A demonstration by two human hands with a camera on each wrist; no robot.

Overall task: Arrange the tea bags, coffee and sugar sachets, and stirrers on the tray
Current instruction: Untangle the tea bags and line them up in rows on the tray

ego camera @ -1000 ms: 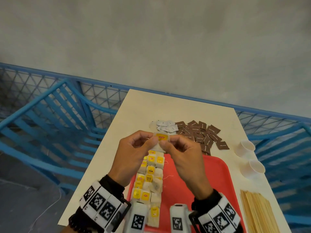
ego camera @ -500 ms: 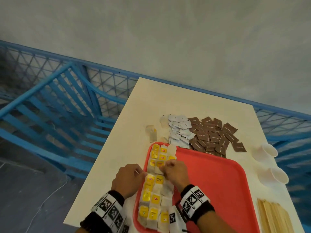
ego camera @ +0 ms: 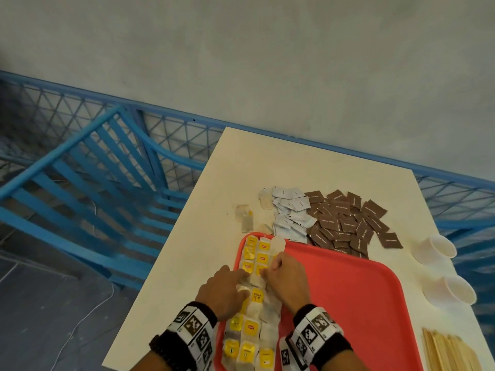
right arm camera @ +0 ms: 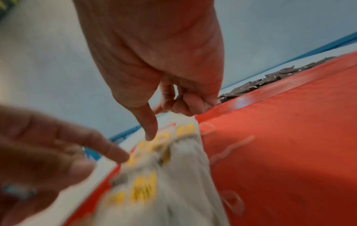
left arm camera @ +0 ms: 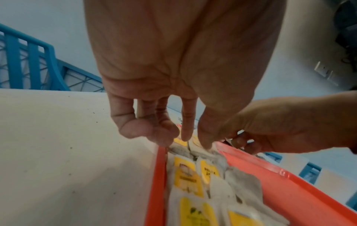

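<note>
A red tray [ego camera: 348,303] lies at the near side of the cream table. Rows of tea bags [ego camera: 251,328] with yellow tags fill its left strip. My left hand [ego camera: 242,281] rests on the rows, its index finger and thumb touching the bags [left arm camera: 187,175], as the left wrist view shows. In the right wrist view my right hand [right arm camera: 168,113] has curled fingers pinching the top edge of one white tea bag [right arm camera: 185,146], with the thumb pointing down. White sugar sachets [ego camera: 290,214] and brown coffee sachets [ego camera: 345,223] are heaped beyond the tray. Wooden stirrers [ego camera: 450,352] lie at the near right.
Two loose tea bags [ego camera: 244,216] lie on the table left of the sachets. Two white paper cups [ego camera: 434,249] lie on their sides at the right edge. A blue metal railing [ego camera: 80,183] runs behind and to the left of the table.
A second ago both hands held one tea bag up above the tray. They have since come down onto the rows, and the bag now lies among the others.
</note>
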